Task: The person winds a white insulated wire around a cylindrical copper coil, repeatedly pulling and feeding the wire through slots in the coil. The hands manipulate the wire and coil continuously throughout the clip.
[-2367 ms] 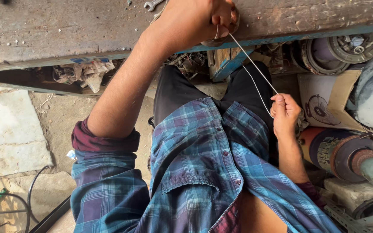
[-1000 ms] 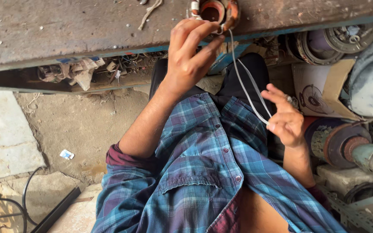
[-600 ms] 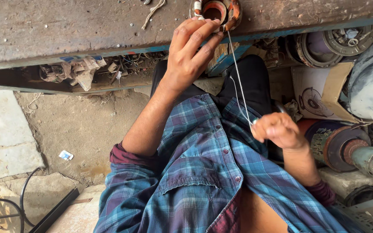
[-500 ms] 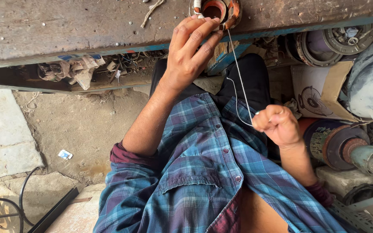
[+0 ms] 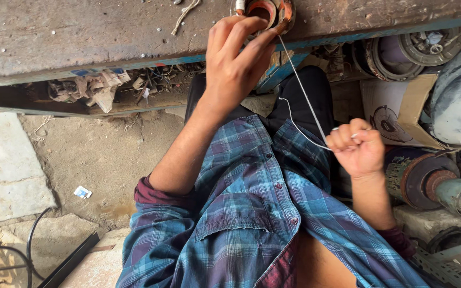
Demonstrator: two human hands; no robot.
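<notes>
The head camera looks straight down past a blue plaid shirt [image 5: 252, 213] to a worn wooden workbench [image 5: 81, 37]. At the bench's near edge sits a small round copper-coloured coil [image 5: 265, 10], part of it cut off by the top of the picture. The left hand [image 5: 236, 64] reaches up to it with fingers spread and curled, the fingertips pressing on the coil's rim to steady it rather than closing fully round it. A thin white cord [image 5: 302, 96] runs from the coil down and to the right, drawn taut, into the right hand [image 5: 358, 146], which is clenched into a fist about the cord's lower end; a slack loop of the same cord hangs just beside it.

The cord looks light, limp and thin, likely to slip through a loose grip, so a tight pinch or a wrap near the fist suits it best. The coil appears stiff, and its fine windings could be nicked, so the outer rim is the safer hold.

Below the bench, to the right, lie motor parts [image 5: 428, 181] and a cardboard box [image 5: 401, 112]; the concrete floor [image 5: 97, 160] shows on the left.
</notes>
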